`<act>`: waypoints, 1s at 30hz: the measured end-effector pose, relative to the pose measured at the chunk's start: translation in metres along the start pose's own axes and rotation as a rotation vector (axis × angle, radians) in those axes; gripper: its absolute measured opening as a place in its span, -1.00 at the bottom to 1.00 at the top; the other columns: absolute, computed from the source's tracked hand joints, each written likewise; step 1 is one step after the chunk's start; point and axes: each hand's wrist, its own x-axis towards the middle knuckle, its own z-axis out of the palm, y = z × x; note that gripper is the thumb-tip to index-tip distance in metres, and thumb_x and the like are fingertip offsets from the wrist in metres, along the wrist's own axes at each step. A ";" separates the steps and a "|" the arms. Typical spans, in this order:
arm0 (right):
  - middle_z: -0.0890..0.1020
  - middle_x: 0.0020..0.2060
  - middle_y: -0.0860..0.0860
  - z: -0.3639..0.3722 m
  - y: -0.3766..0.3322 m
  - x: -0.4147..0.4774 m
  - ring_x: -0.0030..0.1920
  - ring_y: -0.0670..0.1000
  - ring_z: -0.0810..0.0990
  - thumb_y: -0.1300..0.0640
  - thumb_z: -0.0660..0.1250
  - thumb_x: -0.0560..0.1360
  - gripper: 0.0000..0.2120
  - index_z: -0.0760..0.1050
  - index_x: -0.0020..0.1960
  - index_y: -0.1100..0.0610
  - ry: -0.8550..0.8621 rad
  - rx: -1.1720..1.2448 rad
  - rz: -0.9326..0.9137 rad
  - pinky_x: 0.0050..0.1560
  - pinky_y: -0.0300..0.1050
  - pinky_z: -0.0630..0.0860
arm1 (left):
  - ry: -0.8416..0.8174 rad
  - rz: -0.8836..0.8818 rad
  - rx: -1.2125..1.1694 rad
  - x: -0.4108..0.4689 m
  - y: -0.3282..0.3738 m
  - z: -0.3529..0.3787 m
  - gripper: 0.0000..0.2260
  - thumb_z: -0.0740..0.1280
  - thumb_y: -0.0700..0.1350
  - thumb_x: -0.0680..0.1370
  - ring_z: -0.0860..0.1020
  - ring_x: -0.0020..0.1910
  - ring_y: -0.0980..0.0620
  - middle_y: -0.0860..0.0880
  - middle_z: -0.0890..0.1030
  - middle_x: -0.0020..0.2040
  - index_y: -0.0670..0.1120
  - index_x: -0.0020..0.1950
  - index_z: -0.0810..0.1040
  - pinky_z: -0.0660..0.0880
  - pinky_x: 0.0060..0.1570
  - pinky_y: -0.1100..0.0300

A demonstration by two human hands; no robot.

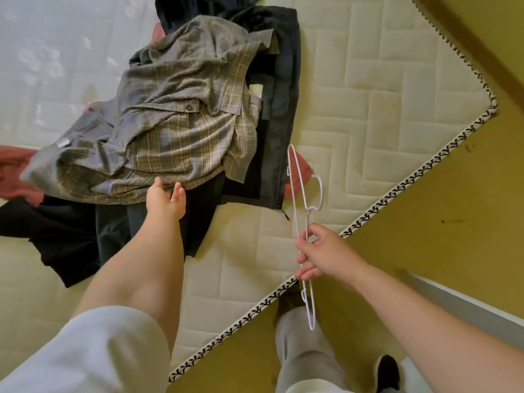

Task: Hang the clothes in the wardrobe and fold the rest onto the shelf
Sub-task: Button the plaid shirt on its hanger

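A crumpled grey and yellow plaid shirt (175, 123) lies on top of a pile of clothes on the mattress (368, 103). My left hand (166, 199) reaches to the shirt's near hem, fingers spread and touching the cloth, not closed on it. My right hand (320, 253) is closed on a white wire hanger (307, 219), held upright over the mattress edge. Under the shirt lie a dark grey jacket (279, 109) and black trousers (65, 236).
A pink-red garment (14, 177) shows at the left of the pile and under the jacket. The mattress corner with its black-and-white trim (397, 188) points right. Beyond it is yellow floor (425, 251). My leg and dark shoe (387, 373) stand by the mattress edge.
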 end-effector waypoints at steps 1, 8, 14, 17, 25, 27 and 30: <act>0.62 -0.12 0.24 0.000 0.000 0.001 -0.25 0.21 0.72 0.04 0.26 0.64 -0.85 0.43 0.04 0.14 -0.009 0.007 0.013 -0.13 0.11 0.68 | -0.022 0.008 -0.051 0.003 0.004 -0.002 -0.60 0.28 -0.06 0.65 0.62 0.12 -0.03 -0.11 0.47 0.39 -0.09 0.48 0.39 0.59 0.01 0.20; 0.65 -0.10 0.18 -0.015 -0.004 -0.017 -0.26 0.14 0.73 -0.09 0.22 0.64 -0.71 0.46 0.04 0.14 -0.015 -0.058 -0.010 -0.10 0.10 0.68 | -0.023 0.111 -0.028 -0.024 0.022 0.012 -0.77 0.23 -0.19 0.67 0.63 -0.07 0.04 -0.05 0.60 -0.09 -0.16 0.30 0.54 0.59 -0.08 0.22; 0.65 -0.04 0.09 -0.030 -0.013 -0.065 -0.28 0.05 0.73 -0.17 0.15 0.65 -0.60 0.49 0.10 0.17 -0.057 -0.155 -0.106 -0.16 -0.08 0.68 | -0.045 0.446 0.346 -0.154 -0.022 -0.007 -0.90 0.20 -0.16 0.53 0.47 -0.16 0.02 -0.01 0.51 -0.16 -0.05 -0.11 0.51 0.38 -0.13 0.17; 0.63 0.03 0.11 -0.031 -0.009 -0.090 -0.19 0.14 0.73 -0.17 0.10 0.66 -0.55 0.48 -0.02 0.22 -0.103 -0.077 -0.126 -0.03 0.07 0.68 | -0.156 0.557 0.276 -0.230 -0.053 -0.038 -0.82 0.25 -0.12 0.60 0.53 -0.11 0.07 0.05 0.57 -0.18 -0.03 -0.19 0.53 0.46 -0.07 0.20; 0.55 0.10 0.22 -0.020 0.002 -0.151 0.08 0.35 0.64 -0.28 0.21 0.58 -0.53 0.37 0.11 0.15 -0.324 0.347 -0.009 0.03 0.26 0.62 | -0.421 0.596 0.359 -0.370 -0.129 -0.126 -0.85 0.41 -0.30 0.47 0.64 0.07 -0.20 -0.20 0.69 0.04 -0.18 0.02 0.69 0.53 0.12 -0.04; 0.59 0.07 0.19 -0.019 0.007 -0.156 0.12 0.30 0.62 -0.31 0.21 0.56 -0.50 0.47 0.15 0.13 -0.378 0.405 -0.032 0.05 0.29 0.60 | -0.548 0.471 0.407 -0.388 -0.146 -0.139 -0.76 0.39 -0.29 0.46 0.60 0.10 -0.24 -0.30 0.65 0.10 -0.32 0.11 0.62 0.48 0.17 -0.07; 0.68 0.08 0.21 -0.019 0.010 -0.168 0.10 0.25 0.66 -0.13 0.29 0.59 -0.57 0.57 0.25 0.19 -0.384 0.439 -0.034 0.16 0.31 0.56 | -0.664 0.397 0.563 -0.406 -0.161 -0.153 -0.64 0.41 -0.27 0.40 0.62 0.06 -0.22 -0.34 0.63 0.09 -0.40 0.16 0.56 0.51 0.16 -0.04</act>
